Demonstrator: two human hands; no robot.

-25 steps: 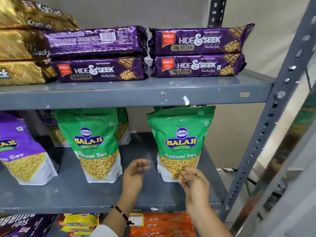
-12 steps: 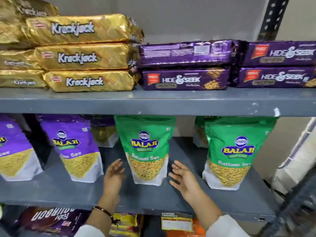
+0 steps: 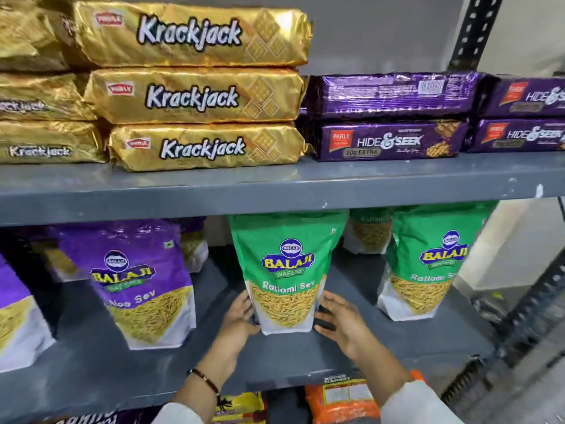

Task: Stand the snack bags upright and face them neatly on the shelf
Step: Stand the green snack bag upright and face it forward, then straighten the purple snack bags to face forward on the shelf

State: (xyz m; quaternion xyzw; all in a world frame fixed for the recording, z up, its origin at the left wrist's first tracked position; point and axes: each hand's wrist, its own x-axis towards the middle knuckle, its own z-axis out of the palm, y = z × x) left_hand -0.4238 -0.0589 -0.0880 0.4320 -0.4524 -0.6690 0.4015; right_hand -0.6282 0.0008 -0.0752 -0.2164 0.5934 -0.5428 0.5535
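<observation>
Left hand (image 3: 240, 316) and right hand (image 3: 342, 327) moved in, fingers straight, flanking glossy pouch (image 3: 287, 270) (upright).

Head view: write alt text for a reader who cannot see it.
A left hand and right hand flank an upright green Ratlami Sev bag on a grey shelf. A purple Aloo Sev bag stands beside it; Krackjack packs lie stacked above.
</observation>
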